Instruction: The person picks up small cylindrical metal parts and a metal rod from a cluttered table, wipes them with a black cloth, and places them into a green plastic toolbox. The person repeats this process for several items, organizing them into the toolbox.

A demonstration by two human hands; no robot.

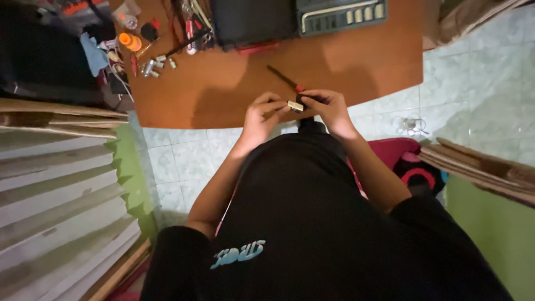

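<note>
Both grips, your left hand (262, 114) and right hand (330, 107), pinch the small metal piece (295, 105); keep it steady over the counter (234, 89) edge.

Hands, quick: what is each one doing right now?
Left hand: closed, pinching the small silvery metal part.
Right hand: closed on the part's dark end.

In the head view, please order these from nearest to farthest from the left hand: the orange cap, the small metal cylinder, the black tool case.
1. small metal cylinder, at the left hand fingertips
2. black tool case, table's far edge
3. orange cap, far left among small parts
</note>
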